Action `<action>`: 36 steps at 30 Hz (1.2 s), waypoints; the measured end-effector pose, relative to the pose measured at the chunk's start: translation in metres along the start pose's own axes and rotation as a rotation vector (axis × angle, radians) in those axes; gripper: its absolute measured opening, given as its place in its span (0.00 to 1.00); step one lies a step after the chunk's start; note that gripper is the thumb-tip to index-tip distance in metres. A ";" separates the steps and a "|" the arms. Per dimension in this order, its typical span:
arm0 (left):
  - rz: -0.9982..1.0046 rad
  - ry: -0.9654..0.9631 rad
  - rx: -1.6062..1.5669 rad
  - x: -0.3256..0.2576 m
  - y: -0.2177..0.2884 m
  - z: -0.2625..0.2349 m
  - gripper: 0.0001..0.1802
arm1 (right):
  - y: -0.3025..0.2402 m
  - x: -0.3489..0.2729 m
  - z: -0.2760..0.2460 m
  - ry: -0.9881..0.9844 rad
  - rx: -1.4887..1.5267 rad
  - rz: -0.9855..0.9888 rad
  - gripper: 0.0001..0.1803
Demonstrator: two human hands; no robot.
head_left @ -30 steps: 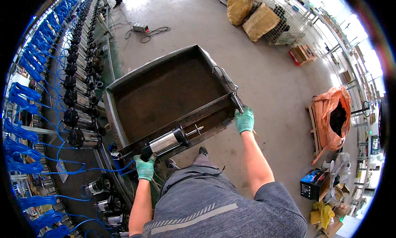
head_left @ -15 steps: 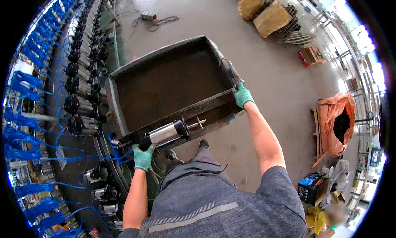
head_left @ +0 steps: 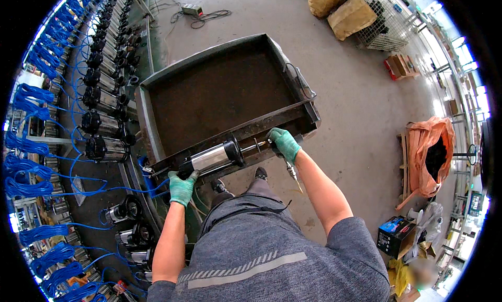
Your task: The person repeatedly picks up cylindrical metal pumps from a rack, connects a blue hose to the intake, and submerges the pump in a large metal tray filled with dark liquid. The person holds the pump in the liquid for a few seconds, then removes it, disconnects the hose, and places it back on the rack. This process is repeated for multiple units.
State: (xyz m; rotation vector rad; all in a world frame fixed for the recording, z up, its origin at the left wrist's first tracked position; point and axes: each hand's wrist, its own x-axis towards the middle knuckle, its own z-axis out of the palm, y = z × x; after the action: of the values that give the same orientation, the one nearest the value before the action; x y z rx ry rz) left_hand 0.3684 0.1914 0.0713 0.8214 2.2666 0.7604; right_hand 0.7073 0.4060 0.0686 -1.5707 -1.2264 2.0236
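Bare tray bed (head_left: pixel 219 92) open above, raised rim hems it — pump rows (head_left: pixel 99 98) crowd left

You are standing in a factory workshop, on an assembly floor for pumps or motors. Along your left runs a long line of steel-bodied pump units (head_left: pixel 102 125), each trailing coiled blue cables (head_left: pixel 31 100). The bare concrete floor (head_left: pixel 361 108) is stained and carries a loose power cable (head_left: pixel 209 13). In front of you is a large rusty steel tray cart (head_left: pixel 151 129). Farther off you can see stuffed sacks (head_left: pixel 353 15), a wire cage pallet (head_left: pixel 387 19), an orange bulk bag (head_left: pixel 431 155) and cardboard boxes (head_left: pixel 396 235).
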 end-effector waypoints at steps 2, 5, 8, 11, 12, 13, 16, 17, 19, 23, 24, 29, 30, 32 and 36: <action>0.013 0.000 -0.005 0.002 -0.003 0.001 0.39 | 0.011 0.013 0.004 -0.008 0.064 -0.046 0.11; 0.049 0.006 -0.028 0.008 -0.014 0.005 0.38 | 0.018 0.023 0.006 -0.013 0.134 0.039 0.12; 0.066 0.011 -0.026 0.008 -0.017 0.005 0.38 | 0.022 0.029 0.008 -0.004 0.181 0.078 0.11; 0.048 0.004 0.016 0.008 -0.013 0.003 0.38 | 0.023 0.032 0.012 0.016 0.146 0.083 0.12; 0.038 0.000 0.035 0.008 -0.011 0.002 0.38 | 0.023 0.032 0.013 0.027 0.138 0.082 0.13; 0.022 0.004 0.054 0.007 -0.008 0.001 0.38 | 0.024 0.032 0.016 0.038 0.130 0.080 0.13; -0.004 0.012 0.091 0.003 0.003 -0.001 0.38 | 0.022 0.031 0.018 0.062 0.095 0.080 0.14; 0.004 0.015 0.089 0.004 0.001 0.000 0.38 | 0.021 0.031 0.019 0.069 0.082 0.080 0.14; 0.008 0.017 0.095 0.004 -0.004 0.000 0.39 | 0.023 0.031 0.019 0.062 0.108 0.076 0.14; 0.000 0.013 0.099 0.006 -0.005 0.001 0.40 | 0.026 0.032 0.020 0.062 0.053 -0.004 0.14; -0.002 0.014 0.096 0.007 -0.005 0.001 0.40 | 0.024 0.031 0.022 0.075 0.086 0.021 0.13; 0.022 0.013 0.095 0.009 -0.008 0.003 0.40 | 0.023 0.033 0.015 0.036 0.132 0.100 0.12; 0.031 0.011 0.091 0.009 -0.007 0.003 0.40 | 0.025 0.031 0.012 -0.003 0.130 0.029 0.09; 0.052 0.000 -0.012 0.012 -0.022 0.004 0.39 | 0.026 0.026 0.006 -0.080 0.119 -0.111 0.08; 0.034 -0.003 -0.062 0.006 -0.017 0.005 0.38 | 0.010 0.018 -0.034 0.031 -0.296 -0.176 0.14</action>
State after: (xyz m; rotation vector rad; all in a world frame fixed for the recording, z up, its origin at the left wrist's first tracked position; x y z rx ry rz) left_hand 0.3620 0.1866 0.0547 0.8331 2.2196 0.8405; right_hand 0.7334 0.4274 0.0481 -1.5475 -1.6503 1.7646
